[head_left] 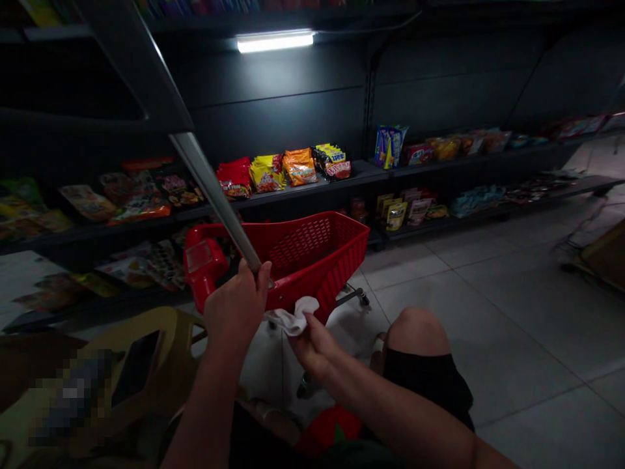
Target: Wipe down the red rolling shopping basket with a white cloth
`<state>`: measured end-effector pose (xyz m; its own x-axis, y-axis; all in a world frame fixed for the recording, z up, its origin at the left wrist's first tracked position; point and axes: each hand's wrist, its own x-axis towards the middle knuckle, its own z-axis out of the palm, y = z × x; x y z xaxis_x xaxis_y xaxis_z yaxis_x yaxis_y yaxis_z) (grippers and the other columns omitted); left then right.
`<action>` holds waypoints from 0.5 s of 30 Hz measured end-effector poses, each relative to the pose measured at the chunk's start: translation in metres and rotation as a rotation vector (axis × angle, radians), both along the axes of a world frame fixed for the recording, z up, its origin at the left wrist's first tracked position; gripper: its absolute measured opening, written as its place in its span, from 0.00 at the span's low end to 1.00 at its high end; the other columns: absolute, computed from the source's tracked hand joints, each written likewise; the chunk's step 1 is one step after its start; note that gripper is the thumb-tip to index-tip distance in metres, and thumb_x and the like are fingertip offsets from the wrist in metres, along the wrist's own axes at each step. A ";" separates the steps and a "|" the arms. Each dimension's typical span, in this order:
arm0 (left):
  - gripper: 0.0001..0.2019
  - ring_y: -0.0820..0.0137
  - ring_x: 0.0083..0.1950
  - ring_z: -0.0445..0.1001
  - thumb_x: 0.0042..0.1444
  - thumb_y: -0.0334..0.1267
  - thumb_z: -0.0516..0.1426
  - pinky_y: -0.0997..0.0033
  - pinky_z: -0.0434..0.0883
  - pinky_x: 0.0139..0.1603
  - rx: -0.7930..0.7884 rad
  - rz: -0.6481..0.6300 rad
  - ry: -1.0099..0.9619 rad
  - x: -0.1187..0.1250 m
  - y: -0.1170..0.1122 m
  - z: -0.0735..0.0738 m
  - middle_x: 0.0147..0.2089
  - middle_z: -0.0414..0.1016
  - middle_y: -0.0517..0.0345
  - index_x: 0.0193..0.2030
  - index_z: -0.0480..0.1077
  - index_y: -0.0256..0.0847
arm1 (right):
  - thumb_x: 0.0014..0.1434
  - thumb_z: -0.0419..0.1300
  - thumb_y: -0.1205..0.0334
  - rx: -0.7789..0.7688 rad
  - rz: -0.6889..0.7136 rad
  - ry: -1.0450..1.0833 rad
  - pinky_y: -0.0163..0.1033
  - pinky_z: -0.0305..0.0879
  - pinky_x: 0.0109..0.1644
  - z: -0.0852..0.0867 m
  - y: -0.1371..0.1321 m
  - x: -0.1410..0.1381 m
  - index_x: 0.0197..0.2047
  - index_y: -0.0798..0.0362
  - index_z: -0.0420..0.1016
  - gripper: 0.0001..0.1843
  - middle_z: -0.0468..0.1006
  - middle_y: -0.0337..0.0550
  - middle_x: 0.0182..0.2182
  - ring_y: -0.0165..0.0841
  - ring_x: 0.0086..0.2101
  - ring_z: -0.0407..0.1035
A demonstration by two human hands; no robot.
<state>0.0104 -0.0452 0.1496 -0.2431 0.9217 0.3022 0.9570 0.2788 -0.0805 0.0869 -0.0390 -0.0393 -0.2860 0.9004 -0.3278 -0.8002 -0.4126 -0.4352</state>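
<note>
At the near side of the red basket [336, 264], the left hand [237, 299] is gripping a metal pole [215, 189], covering part; the right hand [315, 345], fingers partly hidden, is pinching a white cloth [295, 317].

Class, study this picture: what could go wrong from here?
The red plastic shopping cart stands on small dark wheels, so it might roll if the left hand loosens on its straight grey metal pole.

The dark, flat, phone-like rectangle on the yellowish plastic seat, beside the left forearm, might be knocked off.
</note>
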 end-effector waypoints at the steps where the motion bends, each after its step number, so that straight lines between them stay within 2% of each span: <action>1: 0.30 0.56 0.36 0.80 0.68 0.52 0.34 0.65 0.68 0.33 0.004 0.000 0.010 0.000 0.000 0.000 0.36 0.81 0.43 0.53 0.68 0.34 | 0.61 0.58 0.60 -0.008 0.016 0.014 0.41 0.76 0.39 0.020 -0.005 0.005 0.44 0.54 0.69 0.09 0.79 0.44 0.35 0.34 0.35 0.76; 2: 0.30 0.55 0.35 0.80 0.68 0.52 0.34 0.65 0.67 0.32 0.007 0.001 0.020 -0.001 -0.001 -0.001 0.36 0.81 0.43 0.52 0.68 0.34 | 0.60 0.60 0.59 0.033 -0.006 -0.001 0.42 0.76 0.41 0.038 -0.009 0.012 0.48 0.52 0.69 0.14 0.79 0.43 0.38 0.34 0.37 0.76; 4: 0.30 0.55 0.35 0.81 0.68 0.52 0.34 0.65 0.67 0.31 0.011 0.008 0.034 -0.002 -0.002 -0.001 0.35 0.81 0.43 0.51 0.68 0.34 | 0.59 0.62 0.58 0.246 -0.155 -0.134 0.43 0.74 0.49 0.065 -0.014 0.026 0.58 0.47 0.64 0.24 0.78 0.41 0.47 0.34 0.44 0.75; 6: 0.29 0.55 0.35 0.81 0.68 0.53 0.34 0.66 0.67 0.30 -0.003 0.003 0.025 -0.004 -0.004 0.000 0.35 0.81 0.44 0.51 0.68 0.34 | 0.59 0.63 0.61 0.505 -0.352 -0.376 0.44 0.68 0.58 0.077 -0.009 0.042 0.63 0.44 0.58 0.31 0.72 0.43 0.56 0.34 0.52 0.70; 8: 0.29 0.56 0.35 0.81 0.68 0.53 0.35 0.66 0.67 0.30 -0.025 -0.010 -0.002 -0.007 -0.006 0.001 0.35 0.81 0.45 0.51 0.67 0.35 | 0.59 0.60 0.66 0.787 -0.471 -0.682 0.48 0.58 0.66 0.075 0.005 0.054 0.65 0.45 0.57 0.33 0.66 0.46 0.62 0.36 0.60 0.63; 9: 0.28 0.56 0.35 0.81 0.68 0.53 0.35 0.66 0.67 0.30 -0.034 -0.018 -0.013 -0.009 -0.007 0.001 0.35 0.81 0.45 0.52 0.67 0.35 | 0.59 0.58 0.69 0.950 -0.467 -0.840 0.51 0.53 0.68 0.072 0.013 0.059 0.65 0.45 0.58 0.32 0.64 0.46 0.63 0.37 0.63 0.59; 11: 0.28 0.55 0.35 0.81 0.68 0.52 0.36 0.66 0.68 0.30 -0.060 -0.046 -0.017 -0.013 -0.008 0.001 0.35 0.81 0.44 0.52 0.68 0.35 | 0.59 0.56 0.71 1.260 -0.366 -1.121 0.55 0.46 0.71 0.062 0.031 0.063 0.64 0.45 0.61 0.31 0.64 0.46 0.64 0.39 0.66 0.53; 12: 0.27 0.56 0.35 0.81 0.68 0.50 0.37 0.66 0.68 0.30 -0.074 -0.059 -0.012 -0.014 -0.009 0.001 0.36 0.81 0.44 0.53 0.68 0.35 | 0.58 0.56 0.72 1.368 -0.308 -1.232 0.56 0.44 0.71 0.057 0.038 0.063 0.64 0.45 0.62 0.31 0.64 0.45 0.64 0.39 0.66 0.52; 13: 0.26 0.56 0.35 0.81 0.68 0.49 0.38 0.66 0.68 0.30 -0.085 -0.073 -0.008 -0.016 -0.010 0.000 0.36 0.81 0.44 0.54 0.68 0.35 | 0.58 0.56 0.71 1.430 -0.274 -1.317 0.56 0.43 0.71 0.053 0.043 0.063 0.64 0.46 0.61 0.32 0.65 0.45 0.63 0.39 0.66 0.52; 15: 0.24 0.58 0.34 0.80 0.67 0.47 0.41 0.68 0.69 0.30 -0.088 -0.082 -0.003 -0.019 -0.011 -0.001 0.36 0.81 0.43 0.56 0.68 0.35 | 0.58 0.57 0.70 1.449 -0.279 -1.423 0.54 0.42 0.71 0.050 0.048 0.059 0.64 0.47 0.61 0.31 0.67 0.46 0.61 0.37 0.64 0.54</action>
<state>-0.0088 -0.0560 0.1481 -0.1663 0.9616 0.2185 0.9766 0.1912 -0.0980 0.1463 0.0091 0.0102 -0.3659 0.6185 0.6954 0.3604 0.7831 -0.5069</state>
